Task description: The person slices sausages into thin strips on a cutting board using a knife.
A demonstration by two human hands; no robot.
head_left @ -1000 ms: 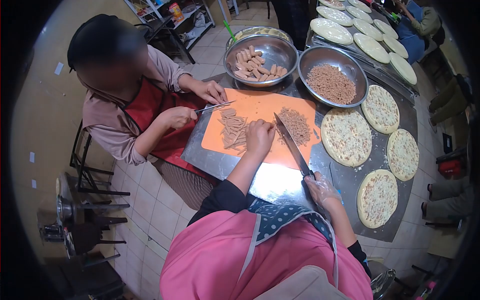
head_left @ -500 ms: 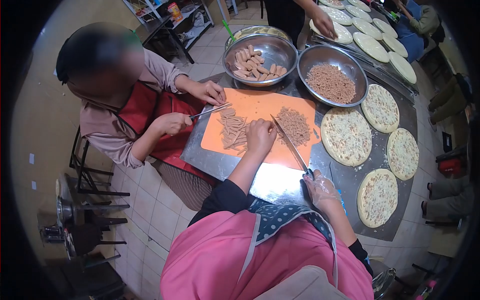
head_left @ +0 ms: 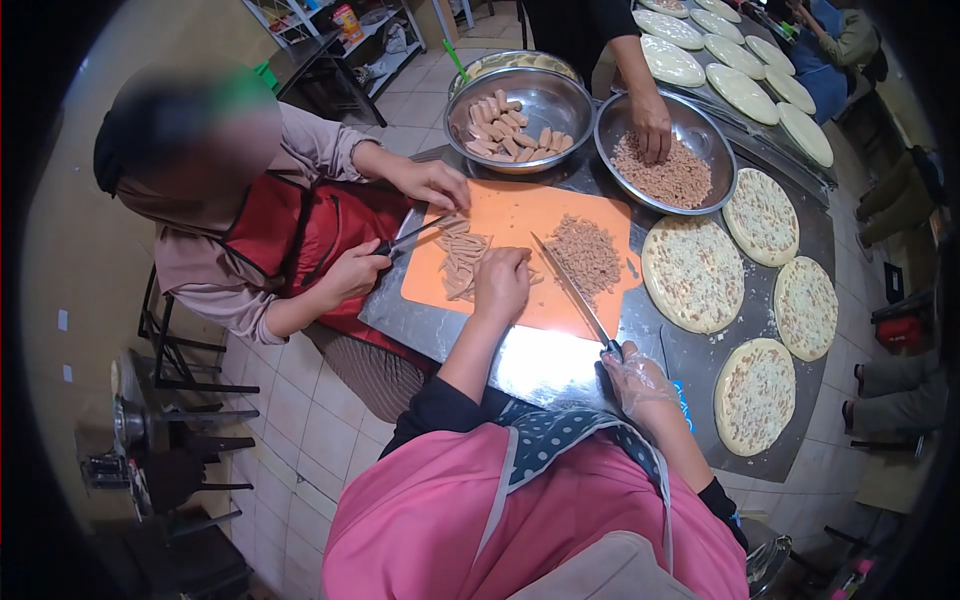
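On the orange cutting board [head_left: 520, 205], my left hand [head_left: 502, 286] rests with curled fingers at the right side of the sausage strips [head_left: 462, 262]; what its fingertips press on is too small to tell. My right hand [head_left: 637, 381], in a clear plastic glove, grips the black handle of a long knife [head_left: 575, 290]. The blade lies diagonally between my left hand and a pile of chopped sausage [head_left: 587, 256]. Across the board's left side, a co-worker holds another knife [head_left: 415, 233] near the strips.
Behind the board stand a metal bowl of sausage pieces [head_left: 462, 125] and a bowl of chopped sausage [head_left: 722, 160], with another person's hand in it. Topped dough rounds [head_left: 692, 275] lie on the right. Plain rounds [head_left: 740, 93] fill trays at the back.
My left hand has moved left, away from the blade, toward the strips. My knife has shifted slightly left. The person behind has reached into the chopped sausage bowl. The co-worker's hands have shifted.
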